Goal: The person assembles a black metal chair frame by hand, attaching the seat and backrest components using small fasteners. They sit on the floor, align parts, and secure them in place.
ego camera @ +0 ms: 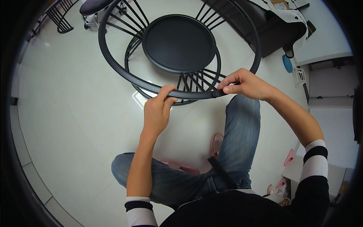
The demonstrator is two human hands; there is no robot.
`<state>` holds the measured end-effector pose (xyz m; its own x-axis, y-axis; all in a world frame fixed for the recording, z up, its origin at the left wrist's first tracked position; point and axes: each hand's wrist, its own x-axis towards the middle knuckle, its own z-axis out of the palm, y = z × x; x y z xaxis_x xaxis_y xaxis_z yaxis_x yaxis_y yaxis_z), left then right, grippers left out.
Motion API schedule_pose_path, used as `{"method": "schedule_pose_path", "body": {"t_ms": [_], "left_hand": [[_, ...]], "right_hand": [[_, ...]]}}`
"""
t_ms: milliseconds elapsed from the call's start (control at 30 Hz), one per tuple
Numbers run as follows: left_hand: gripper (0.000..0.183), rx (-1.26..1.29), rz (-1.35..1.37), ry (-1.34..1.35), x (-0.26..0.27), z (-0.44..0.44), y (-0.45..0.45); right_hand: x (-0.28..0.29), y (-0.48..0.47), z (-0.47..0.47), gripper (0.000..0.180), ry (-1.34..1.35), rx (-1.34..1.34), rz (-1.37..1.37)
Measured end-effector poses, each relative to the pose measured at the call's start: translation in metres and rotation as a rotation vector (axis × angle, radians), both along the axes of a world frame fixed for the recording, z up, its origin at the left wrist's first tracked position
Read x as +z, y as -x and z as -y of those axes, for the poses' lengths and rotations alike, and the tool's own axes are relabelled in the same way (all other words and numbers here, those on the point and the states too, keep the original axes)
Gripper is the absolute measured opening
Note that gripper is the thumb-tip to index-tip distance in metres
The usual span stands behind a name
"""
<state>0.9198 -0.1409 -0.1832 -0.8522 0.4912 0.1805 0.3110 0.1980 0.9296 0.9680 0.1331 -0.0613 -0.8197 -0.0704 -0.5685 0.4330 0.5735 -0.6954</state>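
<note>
A black table frame of metal-looking rods stands before me, with a large outer ring (124, 75), a round dark plate (178, 42) in its middle and a lower ring beneath. My left hand (160, 107) grips the near side of the outer ring between thumb and fingers. To its right, my right hand (244, 85) pinches the same ring, thumb below and fingers above. Just left of the right fingertips, a small round dark piece (215, 94) sits on the ring. Slanting rods (198, 81) run from the plate area towards the ring between my hands.
A round stool (93, 8) with casters stands at the upper left, near another black rod frame (61, 21). A large dark box-like object (255, 28) and a white desk (326, 42) lie at the upper right. Tiled floor surrounds my knees and pink slippers (181, 166).
</note>
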Motion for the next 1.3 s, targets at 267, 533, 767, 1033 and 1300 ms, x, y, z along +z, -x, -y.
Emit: {"method": "schedule_pose_path", "body": {"t_ms": [267, 533, 767, 1033, 1300], "left_hand": [[0.021, -0.002, 0.048, 0.0, 0.002, 0.001, -0.001], [0.021, 0.003, -0.003, -0.021, 0.001, -0.001, 0.0], [0.019, 0.004, 0.006, -0.047, -0.006, 0.001, -0.001], [0.031, 0.01, 0.014, 0.089, 0.005, 0.002, 0.0], [0.028, 0.033, 0.121, 0.132, 0.013, 0.0, -0.002]], "right_hand": [[-0.017, -0.001, 0.009, 0.02, 0.113, -0.117, 0.001], [-0.026, -0.001, 0.012, 0.015, 0.124, -0.123, -0.056], [-0.032, -0.002, 0.005, 0.016, 0.157, -0.099, -0.102], [-0.02, -0.006, 0.012, 0.013, 0.14, -0.14, -0.166], [-0.031, 0.016, 0.009, 0.027, -0.323, 0.015, -0.317]]}}
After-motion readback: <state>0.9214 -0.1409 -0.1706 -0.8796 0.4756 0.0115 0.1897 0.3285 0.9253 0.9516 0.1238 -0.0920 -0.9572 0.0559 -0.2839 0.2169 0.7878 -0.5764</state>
